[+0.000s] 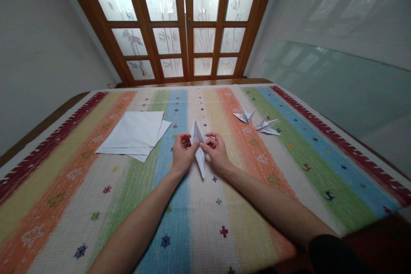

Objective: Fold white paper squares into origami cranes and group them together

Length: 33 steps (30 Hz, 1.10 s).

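A long, narrow diamond of folded white paper (199,160) points away from me at the middle of the table. My left hand (184,152) pinches its left edge, thumb on top and fingers curled beside it. From the other side, my right hand (217,150) grips the right edge with its thumb near the centre crease. Both thumbs almost meet at the paper's middle. The fingertips under the paper are hidden.
A loose stack of white paper sheets (131,132) lies to the left. Two folded paper cranes, one farther off (245,115) and one nearer (268,127), rest on the right. Under everything spreads a striped tablecloth (128,214). Beyond the table stand wood-framed glass doors (186,51).
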Tool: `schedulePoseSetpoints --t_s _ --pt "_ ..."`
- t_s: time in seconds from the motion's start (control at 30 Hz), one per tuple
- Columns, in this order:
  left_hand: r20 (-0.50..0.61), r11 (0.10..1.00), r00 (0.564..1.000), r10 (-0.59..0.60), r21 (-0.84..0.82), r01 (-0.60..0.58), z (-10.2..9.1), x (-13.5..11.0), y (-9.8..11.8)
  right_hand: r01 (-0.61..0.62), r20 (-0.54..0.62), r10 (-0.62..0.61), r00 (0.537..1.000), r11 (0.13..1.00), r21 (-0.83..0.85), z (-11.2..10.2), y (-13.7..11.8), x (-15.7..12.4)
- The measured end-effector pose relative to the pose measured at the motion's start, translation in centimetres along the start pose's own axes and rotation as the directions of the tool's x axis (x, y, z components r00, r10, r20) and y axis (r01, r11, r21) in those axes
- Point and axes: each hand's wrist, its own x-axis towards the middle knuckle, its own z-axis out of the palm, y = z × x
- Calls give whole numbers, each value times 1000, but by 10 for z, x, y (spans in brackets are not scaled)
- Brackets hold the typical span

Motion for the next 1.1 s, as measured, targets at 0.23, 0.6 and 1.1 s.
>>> schedulePoseSetpoints --t_s 0.23,0.6,1.1 --pt "43 992 993 -109 -52 111 0 3 2 -64 75 62 995 998 22 -2 2 2" --pt "-20 871 939 343 382 -310 1 -11 -2 31 -174 -63 983 983 -181 -4 2 2" --pt "77 942 970 -232 -232 244 -1 4 -5 481 302 -386 871 793 -373 -13 -2 -1"
